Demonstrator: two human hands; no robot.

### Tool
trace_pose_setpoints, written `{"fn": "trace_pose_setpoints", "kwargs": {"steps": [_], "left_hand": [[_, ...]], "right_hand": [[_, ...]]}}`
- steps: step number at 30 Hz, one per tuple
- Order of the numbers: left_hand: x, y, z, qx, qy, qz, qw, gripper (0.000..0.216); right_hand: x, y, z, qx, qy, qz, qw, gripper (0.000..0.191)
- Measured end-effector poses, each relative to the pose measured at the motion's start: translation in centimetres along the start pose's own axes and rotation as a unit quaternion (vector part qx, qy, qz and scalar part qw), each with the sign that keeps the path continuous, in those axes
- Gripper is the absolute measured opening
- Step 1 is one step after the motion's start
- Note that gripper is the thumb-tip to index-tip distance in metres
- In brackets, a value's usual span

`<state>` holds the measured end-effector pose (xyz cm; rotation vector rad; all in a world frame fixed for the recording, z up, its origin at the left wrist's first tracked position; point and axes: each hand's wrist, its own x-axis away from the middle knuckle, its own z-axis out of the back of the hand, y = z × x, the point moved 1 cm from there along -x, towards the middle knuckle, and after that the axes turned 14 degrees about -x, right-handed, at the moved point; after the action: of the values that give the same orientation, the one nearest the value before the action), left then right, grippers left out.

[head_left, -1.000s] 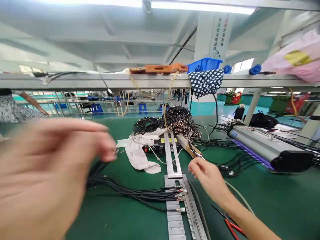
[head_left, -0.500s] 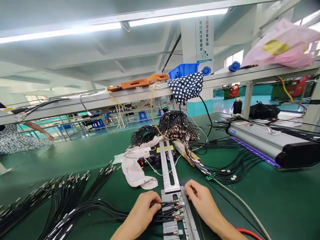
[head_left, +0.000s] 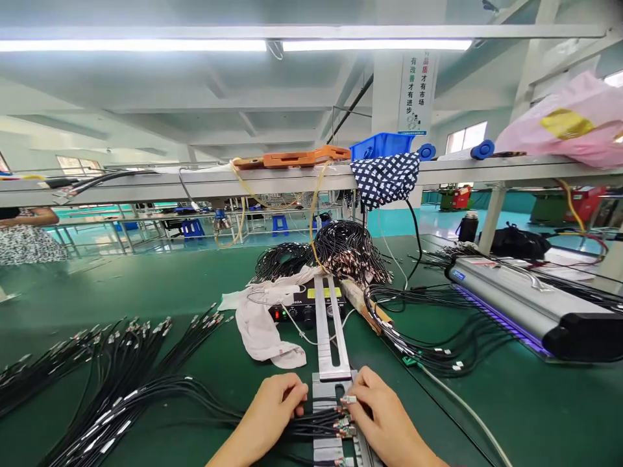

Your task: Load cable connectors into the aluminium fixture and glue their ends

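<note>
Black cables (head_left: 311,426) with small metal-ended connectors (head_left: 343,423) lie side by side across a slotted grey metal fixture (head_left: 325,447) in front of me. My left hand (head_left: 275,412) is closed, fingers curled, at the fixture's left edge. It pinches one black cable that runs to the topmost connector (head_left: 348,399). From the right, my right hand (head_left: 382,412) is closed with thumb and forefinger at that connector. Its thumb partly hides the fixture's right side. A slotted metal bar (head_left: 342,337) extends away from the fixture's far end.
Bundled black cables (head_left: 117,376) spread over the green table at left. Behind the fixture are a white cloth (head_left: 253,331), a black control box (head_left: 299,305) and a cable heap (head_left: 345,246). A silver lamp unit (head_left: 520,298) glows violet at right. A person (head_left: 29,237) stands far left.
My right hand has moved left and inward from the fixture's right edge to the topmost connector. My left hand has shifted slightly left. The head view has levelled and tilted up a little.
</note>
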<state>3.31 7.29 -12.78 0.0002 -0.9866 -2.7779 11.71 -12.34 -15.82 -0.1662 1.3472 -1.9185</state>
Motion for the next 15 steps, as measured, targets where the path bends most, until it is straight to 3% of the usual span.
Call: {"fn": "trace_pose_setpoints", "kwargs": {"steps": [5, 11, 15], "left_hand": [[0.4, 0.6, 1.0, -0.001, -0.005, -0.019, 1.0, 0.039], [0.5, 0.4, 0.2, -0.063, 0.042, -0.045, 0.996, 0.029], [0.5, 0.4, -0.3, -0.092, 0.054, -0.046, 0.993, 0.028]], "right_hand": [[0.1, 0.1, 0.3, -0.09, -0.042, -0.027, 0.995, 0.036], [-0.2, 1.3, 0.3, -0.173, 0.067, -0.065, 0.98, 0.034], [-0.2, 2.2, 0.4, -0.188, 0.093, -0.091, 0.974, 0.035]]}}
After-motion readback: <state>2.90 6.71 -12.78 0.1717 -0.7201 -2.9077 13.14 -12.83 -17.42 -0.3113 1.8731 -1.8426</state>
